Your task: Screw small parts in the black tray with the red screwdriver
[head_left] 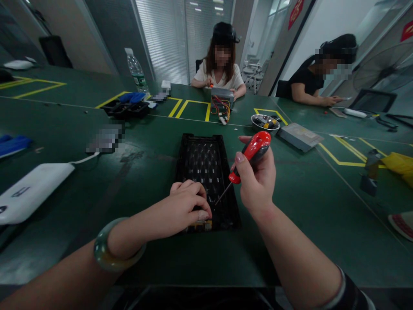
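A black rectangular housing (206,161) with a patterned inner surface lies lengthwise on the green table. My right hand (260,181) is wrapped round a red and black screwdriver (254,150), whose thin shaft slants down to the left, its tip over the lower part of the housing. Over the housing's near left part rests my left hand (190,204), fingers bent and thumb and index close together near a small yellowish part (204,224) at the near edge. Whatever those fingertips may pinch is too small to make out.
Left are a white power bank (35,189), a phone and a black tray (124,110). A metal bowl (265,123) and a grey metal case (300,136) sit beyond my right hand. Two people work across the green table (155,142); a bottle (137,71) stands further back.
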Available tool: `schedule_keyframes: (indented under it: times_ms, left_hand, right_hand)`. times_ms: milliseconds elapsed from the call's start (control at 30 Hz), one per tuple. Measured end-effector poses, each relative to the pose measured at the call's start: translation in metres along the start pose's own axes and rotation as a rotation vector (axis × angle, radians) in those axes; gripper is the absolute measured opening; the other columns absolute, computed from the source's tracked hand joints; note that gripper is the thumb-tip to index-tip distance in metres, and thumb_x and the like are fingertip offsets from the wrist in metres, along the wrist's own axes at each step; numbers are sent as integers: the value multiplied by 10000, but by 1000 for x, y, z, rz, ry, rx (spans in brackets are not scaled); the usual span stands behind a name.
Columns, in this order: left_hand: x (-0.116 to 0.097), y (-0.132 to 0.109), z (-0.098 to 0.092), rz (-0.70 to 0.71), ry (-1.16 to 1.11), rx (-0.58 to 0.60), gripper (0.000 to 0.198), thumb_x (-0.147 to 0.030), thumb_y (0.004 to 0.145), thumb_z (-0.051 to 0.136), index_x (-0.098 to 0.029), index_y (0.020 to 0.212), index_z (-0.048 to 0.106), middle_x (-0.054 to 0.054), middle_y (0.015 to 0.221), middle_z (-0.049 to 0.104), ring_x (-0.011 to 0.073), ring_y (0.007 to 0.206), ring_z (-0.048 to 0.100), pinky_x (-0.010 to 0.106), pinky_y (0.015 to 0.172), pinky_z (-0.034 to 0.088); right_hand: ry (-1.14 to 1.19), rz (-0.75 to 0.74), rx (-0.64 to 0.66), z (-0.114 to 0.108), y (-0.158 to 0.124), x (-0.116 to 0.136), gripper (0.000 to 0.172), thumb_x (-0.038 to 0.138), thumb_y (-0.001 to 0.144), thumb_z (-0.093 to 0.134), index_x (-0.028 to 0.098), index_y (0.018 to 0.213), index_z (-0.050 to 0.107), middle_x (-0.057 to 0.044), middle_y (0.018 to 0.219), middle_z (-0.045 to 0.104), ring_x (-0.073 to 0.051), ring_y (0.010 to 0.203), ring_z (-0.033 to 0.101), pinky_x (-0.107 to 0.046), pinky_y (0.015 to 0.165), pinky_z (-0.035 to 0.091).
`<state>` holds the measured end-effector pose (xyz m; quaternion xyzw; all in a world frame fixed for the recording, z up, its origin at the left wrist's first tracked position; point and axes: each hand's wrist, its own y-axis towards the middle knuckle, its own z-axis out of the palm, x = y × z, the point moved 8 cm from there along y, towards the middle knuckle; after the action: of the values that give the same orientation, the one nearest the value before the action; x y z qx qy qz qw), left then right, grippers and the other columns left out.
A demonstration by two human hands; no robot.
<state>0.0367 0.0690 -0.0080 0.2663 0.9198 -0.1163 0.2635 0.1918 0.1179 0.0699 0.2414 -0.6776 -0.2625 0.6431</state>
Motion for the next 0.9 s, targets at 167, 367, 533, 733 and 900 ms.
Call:
schedule_keyframes:
  times_ms: [167, 367, 533, 733, 900]
  left_hand:
    - [1, 1, 4, -7, 17, 11, 136, -366, 947, 647, -367, 939, 782, -2, 1126, 596, 259, 1118, 492, 428, 959, 275]
    - [3, 2, 4, -26, 10, -14, 147, -386, 947, 643, -349, 936, 784, 3, 1112, 618, 250, 1106, 500, 419, 957, 270]
    - [1, 3, 5, -24, 11, -24, 139, -401, 933, 657, -328, 925, 775, 0, 1071, 629, 241, 1076, 518, 405, 949, 269]
    - [-2, 3, 2, -11, 36, -65, 127, -376, 909, 676, -275, 929, 751, 11, 1044, 647, 247, 1055, 531, 417, 943, 283]
    - [-4, 2, -4, 38, 36, -81, 145, -357, 952, 622, -283, 962, 745, 13, 1106, 663, 252, 1090, 550, 444, 968, 279]
  right_hand:
    - [-8, 16, -21, 0, -1, 0, 272, 365, 952, 633, 268, 1203, 591, -43, 1036, 622, -189, 802, 609, -382, 756, 565]
    - [-12, 12, -30, -2, 0, 3, 266, 362, 948, 635, 260, 1191, 599, -43, 1063, 620, -175, 773, 590, -366, 725, 550]
    - [-5, 0, -25, -1, -1, 5, 263, 354, 951, 635, 263, 1195, 599, -39, 1068, 624, -179, 793, 598, -378, 759, 542]
    - [-25, -6, -21, -1, -2, 6, 257, 352, 954, 627, 275, 1197, 589, -53, 1156, 624, -184, 785, 606, -386, 738, 554]
    - [-31, -22, 14, 2, -2, 8, 249, 354, 954, 611, 272, 1188, 585, -64, 1161, 630, -227, 890, 640, -416, 759, 575]
